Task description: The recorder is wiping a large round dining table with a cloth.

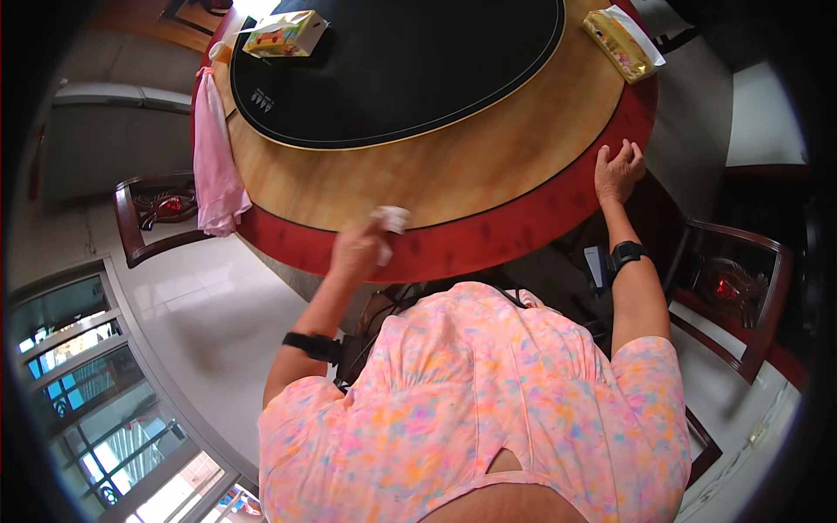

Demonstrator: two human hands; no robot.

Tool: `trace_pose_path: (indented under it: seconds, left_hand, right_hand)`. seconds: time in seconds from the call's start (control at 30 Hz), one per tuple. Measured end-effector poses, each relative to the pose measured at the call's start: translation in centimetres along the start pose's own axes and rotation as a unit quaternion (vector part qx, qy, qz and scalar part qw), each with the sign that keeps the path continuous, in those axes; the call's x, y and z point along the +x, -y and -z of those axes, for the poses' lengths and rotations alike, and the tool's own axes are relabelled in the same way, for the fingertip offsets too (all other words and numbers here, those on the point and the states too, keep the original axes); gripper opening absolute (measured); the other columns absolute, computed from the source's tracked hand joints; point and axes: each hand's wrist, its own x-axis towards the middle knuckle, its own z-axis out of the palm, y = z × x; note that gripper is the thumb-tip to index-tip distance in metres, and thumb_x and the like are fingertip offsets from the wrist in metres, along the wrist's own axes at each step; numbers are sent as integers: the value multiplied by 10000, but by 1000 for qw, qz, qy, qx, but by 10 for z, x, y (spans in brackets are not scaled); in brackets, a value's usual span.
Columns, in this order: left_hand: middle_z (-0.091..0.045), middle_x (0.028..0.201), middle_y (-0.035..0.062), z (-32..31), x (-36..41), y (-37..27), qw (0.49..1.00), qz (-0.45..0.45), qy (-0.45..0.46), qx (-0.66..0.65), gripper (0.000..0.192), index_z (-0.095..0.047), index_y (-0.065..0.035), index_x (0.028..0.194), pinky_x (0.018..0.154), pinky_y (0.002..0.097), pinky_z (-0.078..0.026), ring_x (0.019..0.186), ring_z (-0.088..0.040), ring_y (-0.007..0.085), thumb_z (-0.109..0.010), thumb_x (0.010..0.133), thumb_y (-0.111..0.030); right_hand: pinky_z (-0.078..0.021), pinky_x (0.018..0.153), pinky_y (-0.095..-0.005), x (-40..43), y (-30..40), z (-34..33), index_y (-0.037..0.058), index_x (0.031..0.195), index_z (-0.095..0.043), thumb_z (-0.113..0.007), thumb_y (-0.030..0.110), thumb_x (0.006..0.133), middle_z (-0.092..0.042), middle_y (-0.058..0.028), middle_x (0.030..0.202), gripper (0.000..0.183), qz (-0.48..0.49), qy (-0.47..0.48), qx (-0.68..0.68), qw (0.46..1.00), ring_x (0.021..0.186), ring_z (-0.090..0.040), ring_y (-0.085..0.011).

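My left hand [359, 252] is closed on a crumpled white tissue [393, 219] at the near edge of a round table [458, 245] with a red rim and a tan, wood-patterned band. Hand and tissue are slightly blurred. My right hand [618, 171] rests at the red rim on the right, its fingers curled and apart, with nothing seen in it. Between and beyond both hands lies a dark oval panel [405, 78] with a thin gold edge.
A tissue box [284, 34] stands on the panel at back left, a yellow tissue pack [624, 44] at right. A pink cloth [219, 163] hangs over the left rim near a small container [220, 52]. Carved wooden chairs stand left [157, 245] and right [762, 314].
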Motion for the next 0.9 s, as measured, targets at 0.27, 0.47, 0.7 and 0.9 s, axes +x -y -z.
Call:
trace_pose_path:
  seconds: [0.27,0.47,0.7,0.9]
  left_hand:
    - [-527,880,117,55,-6,71,892,-113,-271,343,316,-531,-53,967,672,368,-432,756,-513,295,-436,671,3]
    - [-543,857,53,-33,-27,18,860,-378,-48,338,240,-592,-66,851,671,311,-420,750,-511,235,-520,622,-55]
    - [-534,780,68,62,-29,86,860,-222,-303,347,154,-579,-64,782,637,346,-448,705,-525,250,-510,651,-21]
    - [-521,811,122,106,-13,119,870,-8,-392,298,290,-557,-70,936,653,381,-432,744,-533,289,-472,659,-80]
  right_hand:
    - [-348,871,-407,3,3,-1,71,1066,-475,-504,341,736,-380,-122,1137,427,-18,13,23,999,1061,-345,-324]
    - [-304,895,-406,5,-6,-8,62,1079,-468,-499,355,735,-399,-131,1128,454,-10,7,35,999,1057,-361,-320]
    - [-282,906,-411,6,-19,-20,80,1100,-445,-458,378,768,-375,-117,1147,447,8,13,10,1000,1064,-361,-290]
    - [-273,915,-404,6,-19,-22,74,1115,-429,-453,391,773,-348,-114,1168,466,6,29,9,1000,1076,-340,-293]
